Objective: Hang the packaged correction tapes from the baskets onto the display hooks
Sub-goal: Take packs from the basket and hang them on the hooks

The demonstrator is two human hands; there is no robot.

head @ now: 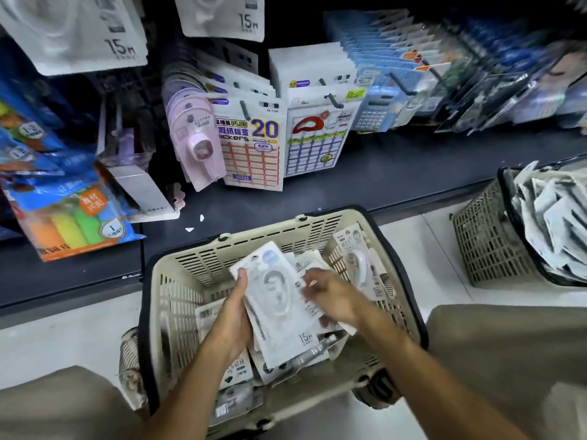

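Observation:
A beige basket (197, 258) on the floor in front of me holds several white packaged correction tapes. My left hand (233, 315) grips a stack of these packs (279, 300) from the left, thumb along the edge, over the basket. My right hand (330, 293) reaches over the stack's right side, its fingers curled on packs lying there; what they pinch is blurred. More packs (359, 262) lean against the basket's right wall. White 15 m correction tape packs (79, 30) hang on display hooks at the upper left.
A second mesh basket (489, 236) full of white packs stands at the right. Sticker sheets (254, 144), pink tape packs (197, 138) and blue calculators (381, 100) hang on hooks above the dark shelf (397, 182). Colourful sticky notes (73, 227) hang at the left. My knees flank the basket.

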